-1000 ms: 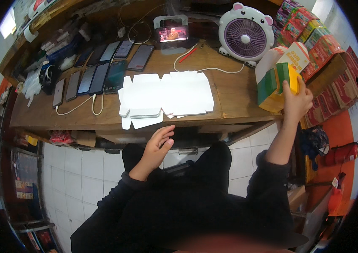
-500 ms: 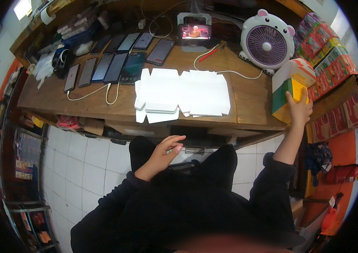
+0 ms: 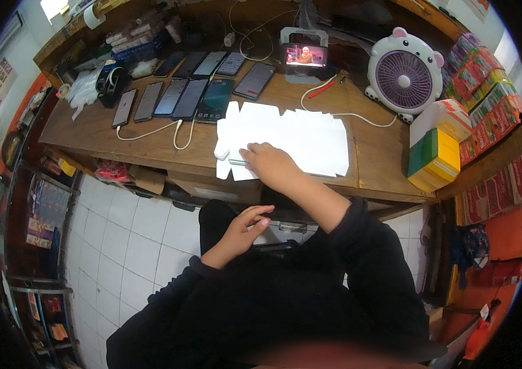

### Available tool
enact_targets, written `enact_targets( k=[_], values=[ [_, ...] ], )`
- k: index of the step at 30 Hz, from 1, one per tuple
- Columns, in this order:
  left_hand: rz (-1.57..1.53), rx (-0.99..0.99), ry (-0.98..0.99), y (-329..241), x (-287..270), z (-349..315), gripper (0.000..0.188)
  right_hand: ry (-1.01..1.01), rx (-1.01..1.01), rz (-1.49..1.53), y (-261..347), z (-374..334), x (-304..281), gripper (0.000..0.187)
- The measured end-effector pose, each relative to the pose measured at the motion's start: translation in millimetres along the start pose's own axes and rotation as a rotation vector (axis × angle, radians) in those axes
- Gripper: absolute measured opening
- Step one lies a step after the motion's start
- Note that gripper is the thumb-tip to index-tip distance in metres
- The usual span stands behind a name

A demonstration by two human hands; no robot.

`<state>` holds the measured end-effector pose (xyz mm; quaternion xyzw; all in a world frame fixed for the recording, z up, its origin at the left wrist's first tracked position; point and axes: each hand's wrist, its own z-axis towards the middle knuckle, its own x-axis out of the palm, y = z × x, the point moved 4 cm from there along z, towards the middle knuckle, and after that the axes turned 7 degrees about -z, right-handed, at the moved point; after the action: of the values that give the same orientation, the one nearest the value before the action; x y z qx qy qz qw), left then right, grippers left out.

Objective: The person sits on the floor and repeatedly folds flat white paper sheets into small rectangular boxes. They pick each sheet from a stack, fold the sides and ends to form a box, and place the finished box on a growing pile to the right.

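— So, head view. Where are the hands?

— Right hand [image 3: 268, 163] lies palm down on the near left edge of the stack of white flat cardboard blanks [image 3: 285, 140], fingers pressing the sheets; cannot tell whether any sheet is pinched. Left hand [image 3: 240, 232] hangs off the desk [image 3: 89, 126], below its front edge above the lap, fingers loosely curled, holding nothing.

— And the stack itself?

— Middle of the desk, near the front edge, sheets slightly fanned at the left corner.

— Surroundings?

— Row of dark phones [image 3: 181, 95] behind and left of the stack, some with white cables running toward the front edge. Small screen on a stand [image 3: 304, 55] behind the stack, lit. White fan with a purple grille [image 3: 404, 74] to the right rear. Green and yellow box [image 3: 434, 158] at the right end, well apart from the right hand. White tiled floor [image 3: 132, 240] below on the left.
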<state>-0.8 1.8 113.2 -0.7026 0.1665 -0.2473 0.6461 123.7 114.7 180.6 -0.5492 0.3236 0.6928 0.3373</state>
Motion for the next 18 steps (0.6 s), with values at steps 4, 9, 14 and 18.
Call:
enact_targets(
  k=[4,9,14,18],
  values=[
    [-0.009,-0.066,-0.089,5,-13,-13,0.036,-0.054,-0.026,-0.053,-3,-3,0,0.035],
    [-0.029,-0.047,-0.069,10,-12,-12,0.035,-0.211,-0.005,-0.032,-4,-6,-4,0.024],
    [0.0,-0.027,0.016,8,-2,-4,0.038,-0.214,0.065,0.158,-18,-2,-11,0.017],
    [0.001,0.037,0.006,1,-2,-4,0.036,-0.582,0.065,0.209,-18,-10,-73,0.018]
  ],
)
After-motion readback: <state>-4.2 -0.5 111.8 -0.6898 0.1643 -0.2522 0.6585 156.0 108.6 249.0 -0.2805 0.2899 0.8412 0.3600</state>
